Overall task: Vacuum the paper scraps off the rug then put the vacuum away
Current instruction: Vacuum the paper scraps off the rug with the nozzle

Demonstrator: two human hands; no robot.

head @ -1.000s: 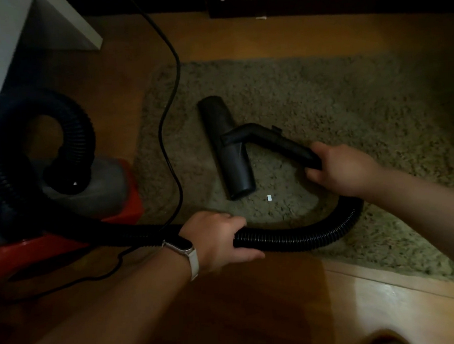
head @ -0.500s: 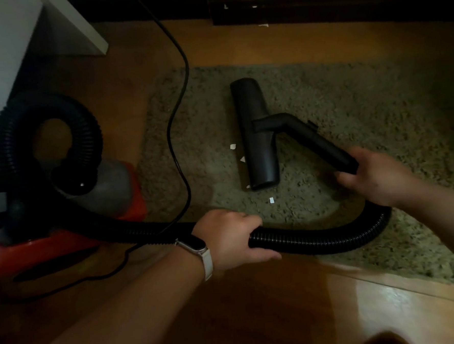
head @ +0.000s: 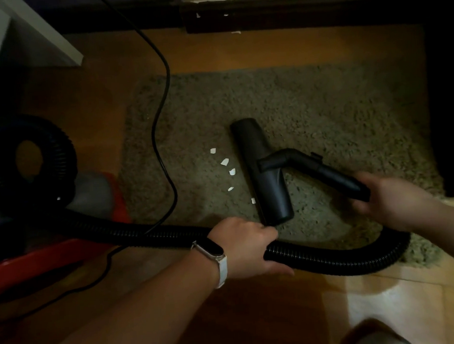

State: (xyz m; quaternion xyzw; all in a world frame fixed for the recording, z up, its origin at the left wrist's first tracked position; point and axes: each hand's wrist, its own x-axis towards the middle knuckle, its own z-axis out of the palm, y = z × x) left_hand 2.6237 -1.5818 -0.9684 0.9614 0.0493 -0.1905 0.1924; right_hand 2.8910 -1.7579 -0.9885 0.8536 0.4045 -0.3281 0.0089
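1. Now my right hand (head: 389,199) is wrapped around the wand (head: 335,177); my left hand (head: 247,246) clasps the hose (head: 332,259).
2. Paper scraps (head: 225,161) lie on the rug (head: 323,107) just left of the nozzle (head: 263,169), strung along its long axis, so I'd sweep leftward.

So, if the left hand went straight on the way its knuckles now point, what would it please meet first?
Probably the near end of the black vacuum floor head, which lies on the shaggy olive rug just beyond the left hand; depth is unclear.
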